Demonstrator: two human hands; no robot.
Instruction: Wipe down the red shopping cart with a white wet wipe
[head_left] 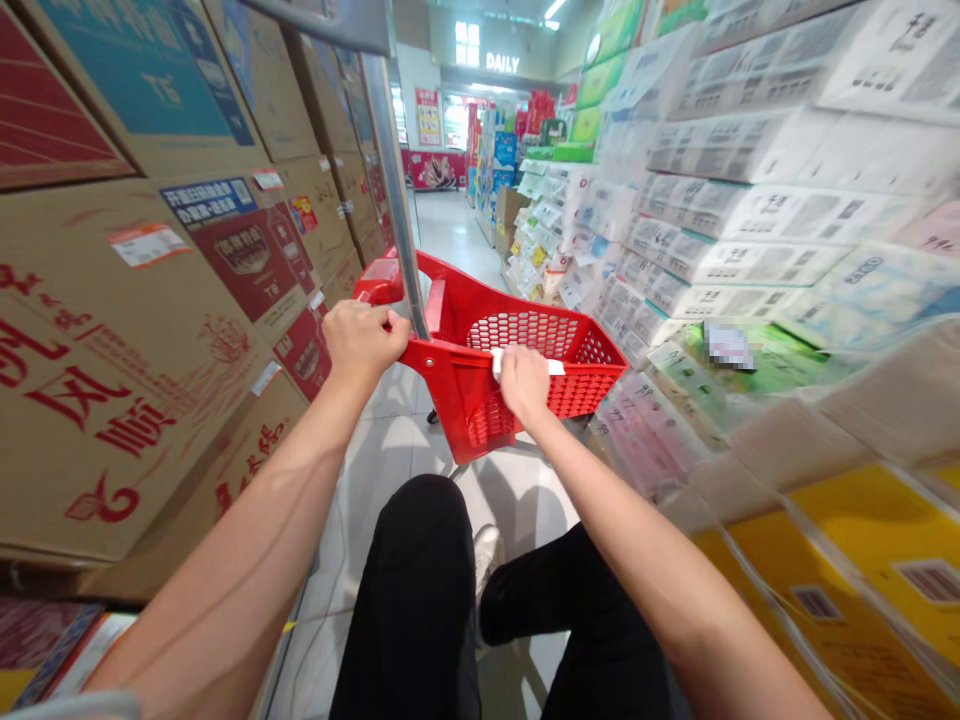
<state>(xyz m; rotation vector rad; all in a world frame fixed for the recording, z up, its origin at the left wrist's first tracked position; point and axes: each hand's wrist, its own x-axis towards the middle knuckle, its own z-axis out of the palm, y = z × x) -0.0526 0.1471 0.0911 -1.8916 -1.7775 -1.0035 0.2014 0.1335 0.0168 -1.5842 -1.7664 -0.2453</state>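
Note:
A red plastic shopping cart point(450, 395) with perforated basket walls stands in front of my knees, turned at an angle in the aisle. My left hand point(365, 340) is closed around its near left corner, beside an upright metal pole point(401, 190). Fingers curled, my right hand point(523, 382) grips the near rim of the basket, where a white strip point(555, 368) sticks out on both sides of the hand. Whether that strip belongs to the rim or is held loose, I cannot tell. The visible part of the basket's inside shows only red lattice.
Stacked cardboard cartons point(90, 380) wall the left side. On the right rise piles of plastic-wrapped paper packs point(787, 210), with yellow packs point(862, 550) low and close to my right arm. A tiled aisle point(450, 220) runs ahead between them.

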